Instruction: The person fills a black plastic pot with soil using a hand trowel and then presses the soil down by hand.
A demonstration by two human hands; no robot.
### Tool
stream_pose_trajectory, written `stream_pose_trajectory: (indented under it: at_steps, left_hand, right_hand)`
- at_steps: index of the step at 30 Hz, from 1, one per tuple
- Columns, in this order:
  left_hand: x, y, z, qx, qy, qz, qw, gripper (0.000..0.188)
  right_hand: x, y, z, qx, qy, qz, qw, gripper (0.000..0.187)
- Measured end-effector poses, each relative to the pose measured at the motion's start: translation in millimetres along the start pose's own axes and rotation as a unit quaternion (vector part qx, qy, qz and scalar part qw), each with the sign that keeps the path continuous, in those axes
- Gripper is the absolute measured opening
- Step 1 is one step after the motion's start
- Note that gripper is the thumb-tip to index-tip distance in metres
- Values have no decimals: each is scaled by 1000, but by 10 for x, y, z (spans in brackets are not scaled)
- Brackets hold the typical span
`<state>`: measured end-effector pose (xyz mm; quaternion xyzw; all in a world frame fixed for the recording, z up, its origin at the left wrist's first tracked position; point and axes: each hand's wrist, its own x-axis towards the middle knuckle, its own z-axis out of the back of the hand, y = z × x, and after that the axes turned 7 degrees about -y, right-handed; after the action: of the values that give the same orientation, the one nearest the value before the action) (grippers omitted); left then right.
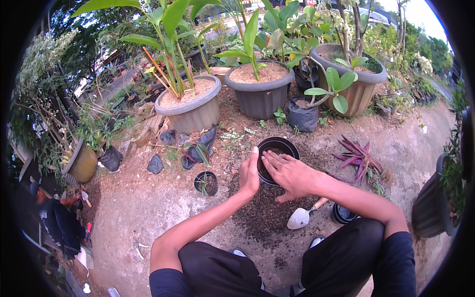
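Observation:
A round black plant pot point(292, 144) with dark soil inside stands on the ground in front of me. My left hand point(250, 173) is held upright against its left side, fingers stretched, not wrapped round it. Across the pot's opening lies my right hand point(292, 173), palm down with straight fingers, covering part of the soil. Below my right wrist, a metal trowel point(299, 218) with a wooden handle rests on scattered dark soil point(262, 218). To the left is a small black pot point(207, 183) holding a little green plant.
An uprooted purple-leaved plant point(358, 157) and nested black pots point(341, 214) lie to the right. Large planters point(190, 106) line the back, and another planter point(430, 203) stands at far right. A person point(59, 222) crouches at far left, holding a trowel point(86, 198).

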<state>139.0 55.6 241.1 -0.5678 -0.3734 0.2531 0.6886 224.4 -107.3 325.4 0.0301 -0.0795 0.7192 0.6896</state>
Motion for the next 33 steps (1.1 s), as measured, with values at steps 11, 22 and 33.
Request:
stream_pose_trajectory:
  at_steps: [11, 22, 33]
  left_hand:
    - [-79, -26, -7, 17, 30, 5, 999, 68]
    - [-61, -165, 11, 49, 10, -52, 997, 66]
    - [71, -92, 3, 9, -28, -90, 996, 63]
  right_hand:
    - [-39, -81, -183, -44, 39, -52, 997, 131]
    - [-34, 16, -177, -118, 52, -69, 989, 128]
    - [-33, 33, -104, -102, 60, -66, 991, 123]
